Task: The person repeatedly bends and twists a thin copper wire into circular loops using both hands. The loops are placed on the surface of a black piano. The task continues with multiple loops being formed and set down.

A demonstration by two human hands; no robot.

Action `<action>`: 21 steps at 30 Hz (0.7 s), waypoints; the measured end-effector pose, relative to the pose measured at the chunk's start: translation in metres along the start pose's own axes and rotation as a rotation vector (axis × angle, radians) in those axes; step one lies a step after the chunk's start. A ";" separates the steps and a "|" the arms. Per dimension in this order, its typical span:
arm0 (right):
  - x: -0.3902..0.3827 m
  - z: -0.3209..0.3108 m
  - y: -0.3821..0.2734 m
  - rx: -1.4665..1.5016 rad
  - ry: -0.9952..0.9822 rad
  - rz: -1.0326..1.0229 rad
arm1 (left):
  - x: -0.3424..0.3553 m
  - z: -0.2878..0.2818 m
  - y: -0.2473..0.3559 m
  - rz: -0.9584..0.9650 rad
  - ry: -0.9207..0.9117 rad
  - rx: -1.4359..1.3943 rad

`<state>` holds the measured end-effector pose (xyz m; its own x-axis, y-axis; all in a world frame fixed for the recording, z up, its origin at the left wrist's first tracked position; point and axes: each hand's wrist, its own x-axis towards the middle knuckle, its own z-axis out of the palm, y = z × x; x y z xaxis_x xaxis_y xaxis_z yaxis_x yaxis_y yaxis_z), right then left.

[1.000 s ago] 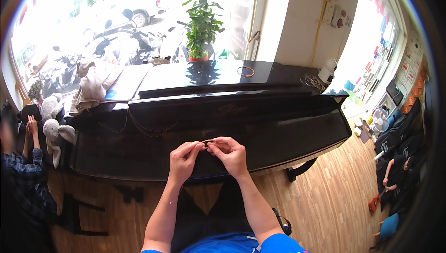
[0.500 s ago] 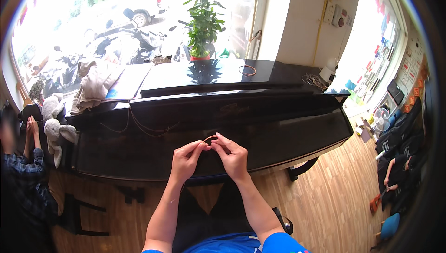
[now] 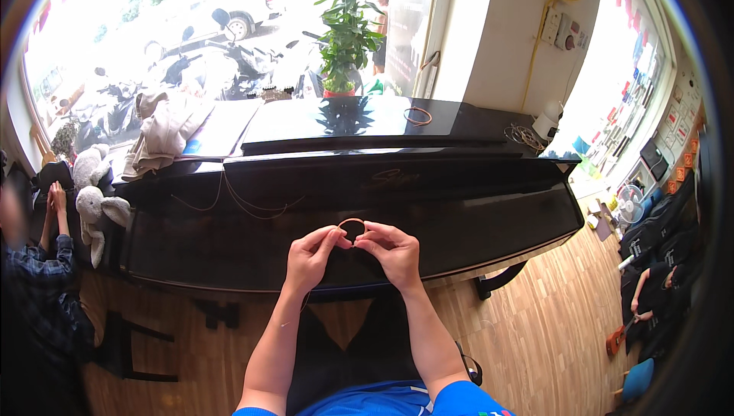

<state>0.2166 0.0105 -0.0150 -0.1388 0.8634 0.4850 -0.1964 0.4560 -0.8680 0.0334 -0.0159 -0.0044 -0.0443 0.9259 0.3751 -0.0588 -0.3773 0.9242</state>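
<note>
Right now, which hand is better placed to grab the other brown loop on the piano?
Probably the right hand: the brown loop on the piano lies nearer it than the left hand. Both pinch a thin brown strand, so the right would likely have to let go first.

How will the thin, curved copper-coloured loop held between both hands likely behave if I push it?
The thin, curved copper-coloured loop probably won't flop: its arc rises smoothly, unsupported, between the left hand and right hand. It's likely light, being just a slim strand around an open middle. It may flex if pushed inward, given that slimness.
</note>
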 end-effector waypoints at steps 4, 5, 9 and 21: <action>0.000 0.002 -0.006 -0.021 0.017 0.007 | 0.003 -0.002 0.009 -0.074 -0.016 -0.016; 0.001 0.005 -0.008 -0.025 0.022 -0.002 | 0.004 -0.003 0.005 -0.053 -0.021 -0.028; 0.001 0.006 -0.005 -0.046 0.024 -0.010 | 0.004 -0.003 0.006 -0.057 -0.041 -0.047; 0.009 0.006 -0.004 0.127 0.063 0.116 | 0.003 -0.002 0.008 -0.093 -0.049 -0.021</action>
<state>0.2105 0.0151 -0.0065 -0.1073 0.9221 0.3718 -0.3039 0.3256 -0.8953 0.0313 -0.0159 0.0042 0.0106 0.9565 0.2914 -0.0813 -0.2896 0.9537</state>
